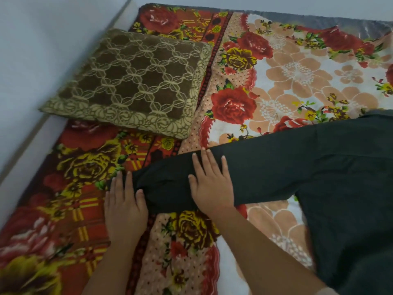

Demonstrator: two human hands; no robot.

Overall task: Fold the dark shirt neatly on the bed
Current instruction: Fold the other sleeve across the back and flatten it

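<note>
Shirt (350,188), dark and limp-looking, is lying on the bed (297,71) at three o'clock, sleeve (265,167) reaching toward nine. Left hand (125,201) and right hand (210,184) are resting flat, fingers straight; cuff (146,184) seems best for pinching.

No readable text, labels, brands or numbers anywhere in view.

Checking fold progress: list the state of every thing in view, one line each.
dark shirt: lying flat, sleeve stretched out, unfolded.
left hand: open, touching the sleeve's end.
right hand: open, pressing flat on the sleeve.
pillow: lying flat, clear of the shirt.
blanket: spread flat under shirt and pillow.
</note>
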